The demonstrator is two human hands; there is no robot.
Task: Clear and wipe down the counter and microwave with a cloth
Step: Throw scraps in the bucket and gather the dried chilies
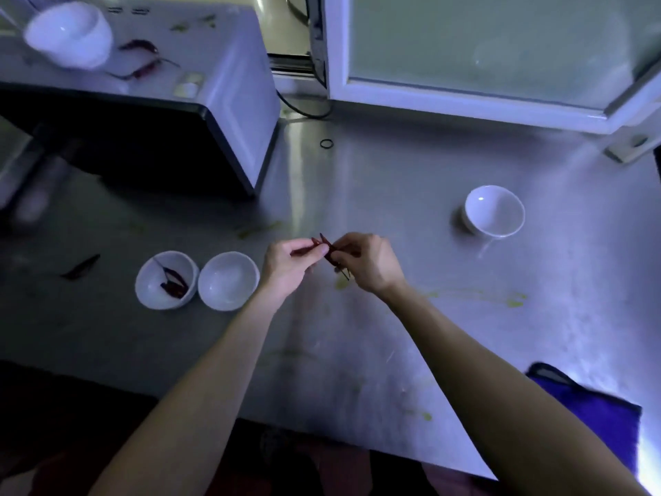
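Note:
Above the middle of the steel counter (393, 180), my left hand (286, 266) and my right hand (368, 263) meet, each pinching dried red chilies (329, 249) between thumb and fingers. A white bowl (166, 279) to the left holds more dried chilies, with an empty white bowl (228, 281) touching it. A third white bowl (495, 211) stands at the right. The blue cloth (590, 409) lies at the counter's front right edge. The microwave (229, 102) stands at the back left, with a white bowl (69, 34), chilies (143, 68) and scraps on top.
One loose chili (82, 267) lies on the counter at the left. Green smears and scraps (479, 297) streak the counter right of my hands. A black rubber ring (326, 144) lies near the microwave's cord. A glass-fronted white frame (483, 105) stands at the back.

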